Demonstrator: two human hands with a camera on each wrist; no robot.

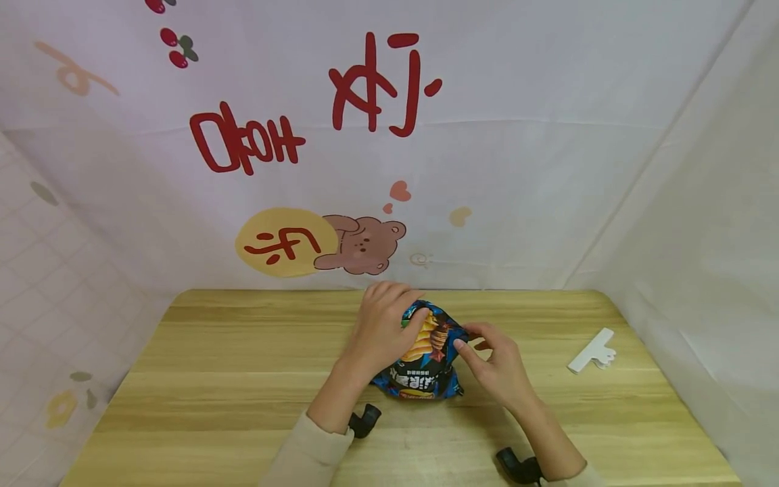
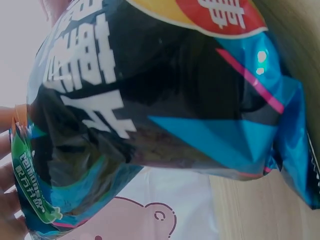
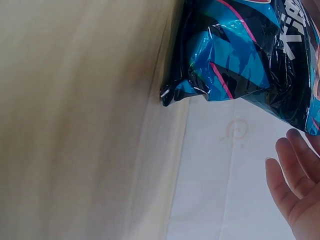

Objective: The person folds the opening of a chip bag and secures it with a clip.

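Observation:
A black and blue bag of chips [image 1: 420, 352] stands puffed out on the wooden table, between both hands. My left hand [image 1: 386, 321] holds its upper left side, thumb across the printed front; in the left wrist view the fingers [image 2: 7, 175] show at the bag's edge, by a green label. With thumb and forefinger, my right hand [image 1: 499, 368] pinches the upper right corner. The right wrist view shows the other fingers [image 3: 290, 175] spread loosely below the bag [image 3: 240, 55], holding nothing.
To the right on the table [image 1: 243, 352] lies a white clip [image 1: 592, 352] with a hand-shaped grip. A white printed cloth [image 1: 517, 169] rises behind the table's far edge. Black wrist mounts [image 1: 365, 421] sit at both forearms.

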